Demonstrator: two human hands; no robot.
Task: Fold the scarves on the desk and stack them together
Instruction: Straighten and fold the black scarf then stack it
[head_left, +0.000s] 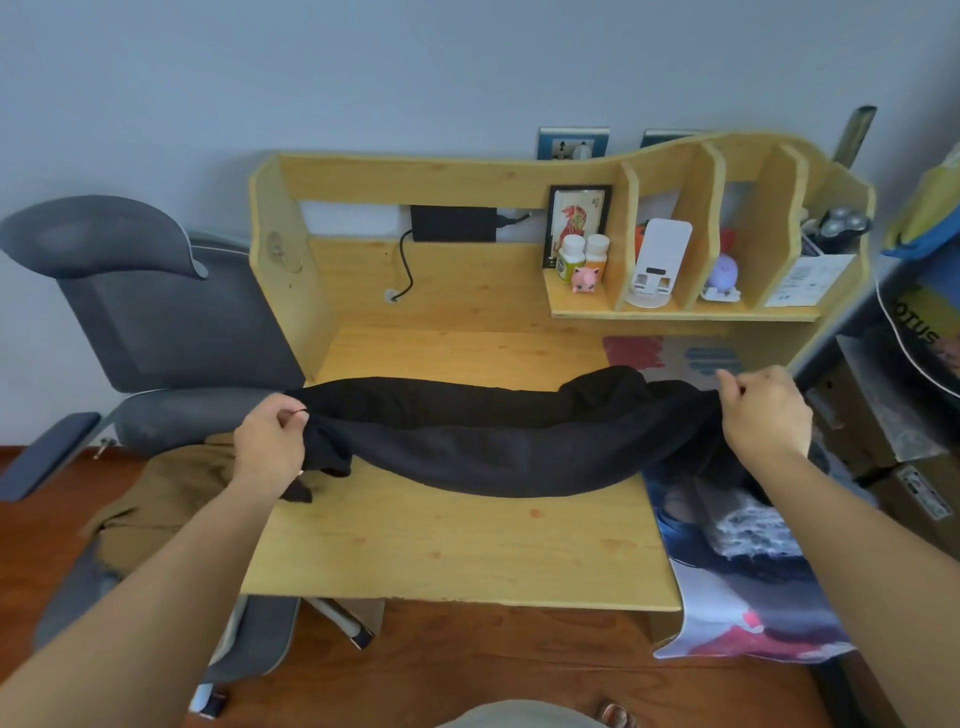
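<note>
The left hand (270, 441) pinches one end of a black scarf (493, 436), fingers curled round the bunched cloth at the left edge of the wooden desk (447, 551); the right hand (763, 415) grips the other end in the same way, fingers closed on the fabric near the desk's right side; between the two hands the scarf stretches across the desk in a long loose band, sagging in the middle so that its lower edge rests on the desktop, with a short tail hanging down just below the left hand; a brown scarf (156, 493) lies crumpled below and to the left of the left hand, draped off the desk's left edge over a grey office chair (156, 322); under the right hand and running toward the person lies a printed mat (737, 571) in blue, white and red, its near end hanging over the desk's front edge; beyond the right hand, on a raised shelf (675, 312) with upright dividers, stand two small bottles (582, 257), a pink toy pig (587, 278), a framed picture (579, 213), a white phone stand (660, 265) and a purple toy (724, 273); beyond the left hand a black cable (408, 270) runs down the desk's back panel.
</note>
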